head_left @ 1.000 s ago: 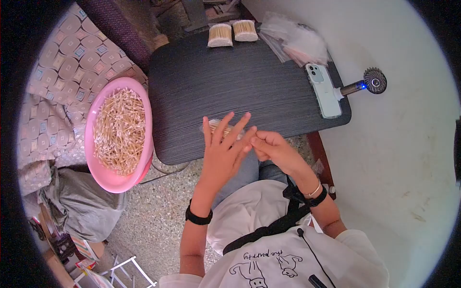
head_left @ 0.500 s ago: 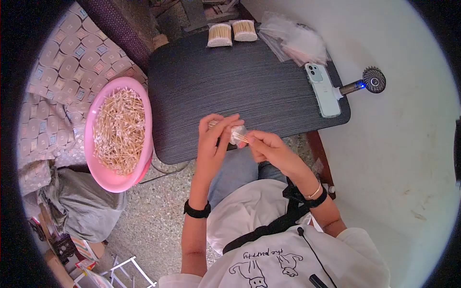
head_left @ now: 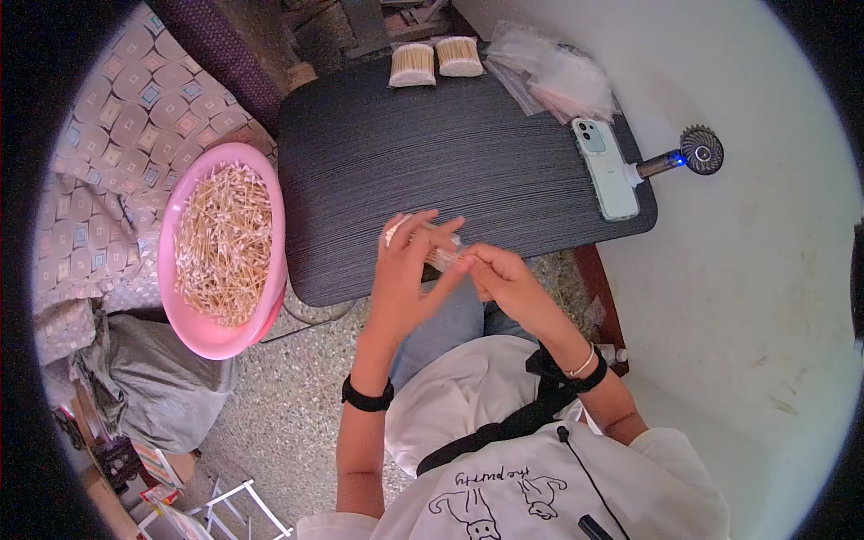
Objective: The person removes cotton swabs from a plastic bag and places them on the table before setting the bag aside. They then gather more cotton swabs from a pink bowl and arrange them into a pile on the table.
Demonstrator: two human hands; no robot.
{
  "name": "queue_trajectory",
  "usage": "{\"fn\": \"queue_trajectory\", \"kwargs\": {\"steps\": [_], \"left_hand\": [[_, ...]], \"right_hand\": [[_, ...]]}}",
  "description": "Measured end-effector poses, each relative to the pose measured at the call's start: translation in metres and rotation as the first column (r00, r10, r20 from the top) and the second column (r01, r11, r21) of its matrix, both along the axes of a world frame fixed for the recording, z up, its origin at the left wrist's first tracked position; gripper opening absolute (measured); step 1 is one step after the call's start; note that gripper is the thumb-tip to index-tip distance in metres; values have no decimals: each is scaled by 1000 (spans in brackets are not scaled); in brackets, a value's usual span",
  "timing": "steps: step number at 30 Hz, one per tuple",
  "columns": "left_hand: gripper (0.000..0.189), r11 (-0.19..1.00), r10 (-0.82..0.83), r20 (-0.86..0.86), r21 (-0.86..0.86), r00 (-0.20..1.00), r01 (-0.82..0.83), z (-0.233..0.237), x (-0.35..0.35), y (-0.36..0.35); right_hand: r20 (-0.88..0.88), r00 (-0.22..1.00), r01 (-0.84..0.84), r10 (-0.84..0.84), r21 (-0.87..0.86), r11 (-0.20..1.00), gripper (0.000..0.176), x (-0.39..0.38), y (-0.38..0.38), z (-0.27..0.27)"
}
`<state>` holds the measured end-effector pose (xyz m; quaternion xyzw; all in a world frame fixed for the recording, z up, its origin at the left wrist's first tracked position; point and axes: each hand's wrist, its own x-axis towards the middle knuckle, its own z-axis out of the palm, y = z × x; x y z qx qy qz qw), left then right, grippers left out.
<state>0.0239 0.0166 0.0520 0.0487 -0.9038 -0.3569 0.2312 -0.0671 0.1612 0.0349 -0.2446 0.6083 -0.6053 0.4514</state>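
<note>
Over the near edge of the dark table, my left hand (head_left: 407, 270) is closed round a clear bag of cotton swabs (head_left: 441, 257), its fingers lying across the pack. My right hand (head_left: 502, 277) pinches the right end of the same bag between thumb and fingertips. White swab tips peek out beside the left fingers; much of the pack is hidden behind them. To the left, a pink basin (head_left: 281, 207) holds a heap of loose cotton swabs (head_left: 223, 243) with wooden sticks.
Two filled swab packs (head_left: 412, 66) lie at the back of the table (head_left: 387, 153), with empty plastic bags (head_left: 567, 81) to their right. A phone (head_left: 608, 175) and a small fan (head_left: 700, 151) are at the right edge. A grey sack (head_left: 157, 382) sits below the basin.
My left fingers have spread and shifted along the bag, with the thumb moving toward my right hand. The sticks seen at my right fingertips have given way to plastic.
</note>
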Motion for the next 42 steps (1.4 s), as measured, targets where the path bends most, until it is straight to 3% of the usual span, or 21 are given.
{"fn": "queue_trajectory", "kwargs": {"steps": [3, 6, 9, 12, 15, 18, 21, 22, 25, 28, 30, 34, 36, 37, 38, 41, 42], "left_hand": [[18, 1000, -16, 16, 5, 1000, 16, -3, 1, 1], [16, 987, 99, 38, -129, 994, -94, -10, 1, 5], [15, 948, 212, -12, -239, 977, -208, -10, 0, 15], [15, 987, 156, -76, -34, 985, -159, -23, 1, 19], [17, 995, 95, -187, -16, 978, -99, -13, 2, 10], [21, 912, 335, -246, 329, 910, -247, -33, 0, -13], [26, 748, 184, -77, 657, 980, -89, -50, -1, -25], [28, 738, 103, -74, 674, 992, -26, -50, -3, -26], [28, 821, 141, -81, 567, 987, -70, -53, -13, -24], [29, 705, 213, -78, 703, 974, -98, -44, -13, -13], [30, 765, 231, -72, 630, 970, -135, -37, -7, -12], [35, 738, 230, -156, 672, 961, -67, -34, -4, -15], [35, 828, 182, -124, 555, 975, -84, -38, -1, -22], [34, 866, 159, -107, 493, 981, -87, -43, -1, -24], [25, 814, 205, -145, 574, 968, -86, -52, -4, -21], [14, 837, 102, -323, 540, 941, 95, -49, -17, -19], [12, 799, 111, -308, 593, 945, 99, -47, -17, -17]], "right_hand": [[-39, 999, 2, -2, 1, 1000, 21, -2, -1, 0], [-162, 987, 11, -3, 50, 999, 22, -1, -5, 9], [-174, 985, 23, -9, 82, 996, 22, 1, -7, 9], [-232, 972, 2, 29, 133, 991, 21, 0, -7, 8], [-202, 979, -5, 22, 85, 996, 21, 0, -6, -3], [-113, 994, 3, 1, 36, 999, 21, 3, -5, 5], [-178, 984, 11, -5, 34, 999, 23, 4, -6, 9], [-189, 982, 24, -16, 42, 999, 23, 6, -7, 7], [-227, 972, 82, -65, 64, 995, 24, 12, -10, 0], [-291, 947, 172, -139, 88, 981, 25, 12, -10, 4], [-332, 930, 204, -160, 102, 974, 26, 11, -8, 8], [-67, 994, 86, -86, 0, 996, 26, 2, -4, 5], [87, 996, 33, -31, -20, 999, 25, 1, -4, 10], [83, 996, 41, -39, -17, 999, 26, 3, -6, 9], [80, 996, 51, -50, -15, 999, 26, 5, -7, 7], [135, 990, 54, -49, -36, 998, 28, 8, -10, 11], [162, 986, 50, -42, -47, 998, 28, 7, -11, 12]]}}
